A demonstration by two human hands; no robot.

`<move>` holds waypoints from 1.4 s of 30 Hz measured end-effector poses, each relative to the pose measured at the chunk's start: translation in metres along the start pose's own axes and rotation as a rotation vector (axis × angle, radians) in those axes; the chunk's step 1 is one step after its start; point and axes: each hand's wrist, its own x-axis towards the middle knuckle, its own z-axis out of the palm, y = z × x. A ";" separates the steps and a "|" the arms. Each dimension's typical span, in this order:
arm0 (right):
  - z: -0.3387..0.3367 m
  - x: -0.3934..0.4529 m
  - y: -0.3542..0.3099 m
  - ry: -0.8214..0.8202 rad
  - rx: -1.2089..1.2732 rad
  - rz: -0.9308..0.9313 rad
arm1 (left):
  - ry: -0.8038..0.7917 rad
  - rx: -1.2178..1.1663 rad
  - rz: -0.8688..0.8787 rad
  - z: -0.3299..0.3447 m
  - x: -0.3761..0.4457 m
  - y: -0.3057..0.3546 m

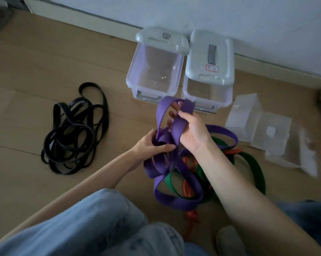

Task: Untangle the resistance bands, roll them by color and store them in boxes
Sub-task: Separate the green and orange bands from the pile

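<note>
A wide purple band (176,198) loops through a tangle with a green band (255,169) and a thin orange band (193,218) on the wooden floor in front of me. My right hand (191,129) grips a raised loop of the purple band. My left hand (152,145) holds a bunch of purple loops lower down. A pile of thin black bands (72,132) lies apart on the left. Two clear boxes stand by the wall: an open one (152,71) and one (207,93) with a grey lid half over it.
A clear plastic box with its lid (270,132) lies open at the right. The wall and skirting board (266,61) run behind the boxes. My knees in blue jeans (93,228) fill the near edge, and a sock-clad foot (228,239) shows there.
</note>
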 end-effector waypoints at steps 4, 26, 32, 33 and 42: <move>-0.004 -0.009 -0.019 0.004 -0.227 -0.027 | 0.085 0.014 0.068 0.009 0.002 0.021; 0.015 -0.054 -0.028 -0.420 -0.644 0.137 | 0.304 -0.095 -0.079 -0.056 -0.058 0.131; 0.064 -0.047 -0.001 -0.414 0.030 0.263 | 0.515 0.259 -0.053 -0.086 -0.047 0.132; 0.066 -0.042 0.008 -0.349 0.042 0.259 | 0.545 0.369 -0.073 -0.090 -0.040 0.130; 0.006 0.033 0.078 0.232 -0.553 0.202 | 0.269 0.875 -0.192 -0.075 -0.004 -0.004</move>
